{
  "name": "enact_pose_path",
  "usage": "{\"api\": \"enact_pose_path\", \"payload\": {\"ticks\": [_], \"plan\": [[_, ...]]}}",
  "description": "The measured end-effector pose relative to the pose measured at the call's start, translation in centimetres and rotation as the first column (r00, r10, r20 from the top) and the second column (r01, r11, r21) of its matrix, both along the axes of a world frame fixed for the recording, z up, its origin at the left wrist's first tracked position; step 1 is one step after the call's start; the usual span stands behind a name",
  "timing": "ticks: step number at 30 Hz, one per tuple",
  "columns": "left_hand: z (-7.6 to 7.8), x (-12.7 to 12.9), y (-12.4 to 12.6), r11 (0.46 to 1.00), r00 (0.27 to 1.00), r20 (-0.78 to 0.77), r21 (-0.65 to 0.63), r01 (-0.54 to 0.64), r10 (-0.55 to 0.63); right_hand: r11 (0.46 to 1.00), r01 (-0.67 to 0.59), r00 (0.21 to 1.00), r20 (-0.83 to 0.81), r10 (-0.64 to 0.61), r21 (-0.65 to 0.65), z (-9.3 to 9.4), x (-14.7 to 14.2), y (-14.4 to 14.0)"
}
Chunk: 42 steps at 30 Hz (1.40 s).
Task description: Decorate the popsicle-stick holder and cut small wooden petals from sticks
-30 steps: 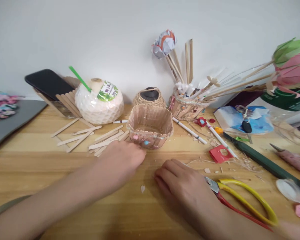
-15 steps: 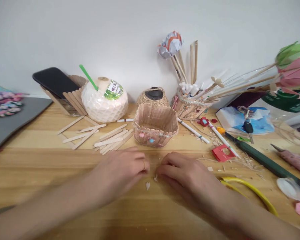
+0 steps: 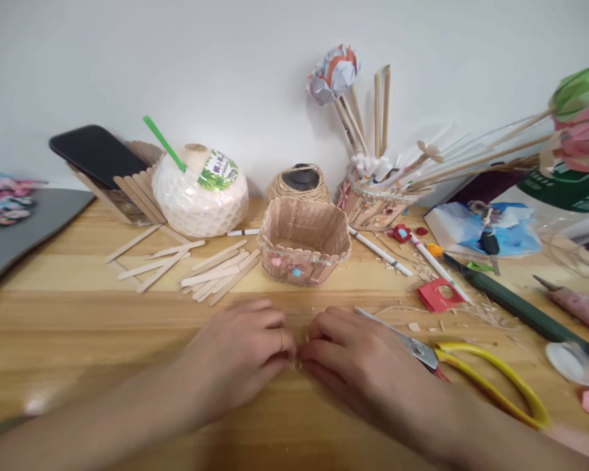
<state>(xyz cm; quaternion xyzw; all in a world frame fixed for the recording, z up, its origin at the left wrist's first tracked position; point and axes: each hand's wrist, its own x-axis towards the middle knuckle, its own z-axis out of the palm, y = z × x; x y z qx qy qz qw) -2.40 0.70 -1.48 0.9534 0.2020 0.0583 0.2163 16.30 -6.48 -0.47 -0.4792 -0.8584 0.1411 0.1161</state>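
Observation:
Low over the wooden table, my left hand [image 3: 250,343] and my right hand [image 3: 356,353] meet almost fingertip to fingertip. Both have curled, closed fingers. Tiny pale bits [image 3: 294,367] show at the fingertips; their shape and whether they are pinched cannot be made out. Just behind the hands stands a small box of wooden sticks [image 3: 304,255], open at the top, with beaded trim and pink and blue decorations. Scissors [image 3: 425,353] with yellow handles lie beside my right hand, partly under the forearm.
Loose craft sticks [image 3: 220,271] lie left of the box. Behind stand a wrapped coconut [image 3: 201,196], a twine spool [image 3: 299,184] and a decorated pen holder [image 3: 373,206]. A red paper piece [image 3: 439,296], a long green tool [image 3: 515,307] and wood scraps lie on the right.
My fingertips have come closer together and down over the two small pale leaf-shaped pieces that lay in plain sight before. More of the scissors shows now, as the view and right forearm shifted.

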Motion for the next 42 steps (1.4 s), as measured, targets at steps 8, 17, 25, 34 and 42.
{"api": "enact_pose_path", "payload": {"ticks": [8, 17, 25, 34, 42], "plan": [[0.0, 0.0, -0.1, 0.999, 1.000, -0.004, -0.047, -0.028, 0.027, 0.998, 0.033, 0.999, -0.043, -0.031, 0.046, -0.6, -0.5, -0.2], [-0.2, -0.4, 0.2, 0.994, 0.994, 0.098, -0.109, -0.030, 0.041, 0.992, 0.127, 0.987, -0.093, -0.128, -0.024, 0.7, 0.2, 0.1], [-0.3, -0.4, 0.2, 0.995, 0.994, 0.112, -0.097, -0.005, 0.016, 0.994, 0.111, 0.989, -0.094, -0.110, 0.001, -0.2, 0.2, 0.2], [-0.5, -0.5, 0.2, 0.999, 0.992, 0.128, -0.053, 0.011, -0.005, 0.996, 0.077, 0.986, -0.147, -0.082, -0.041, -0.4, -0.3, -0.9], [-0.6, -0.4, 0.0, 0.998, 0.992, 0.120, -0.056, -0.019, 0.026, 0.989, 0.150, 0.974, -0.172, -0.150, -0.013, -1.2, -0.5, -0.9]]}}
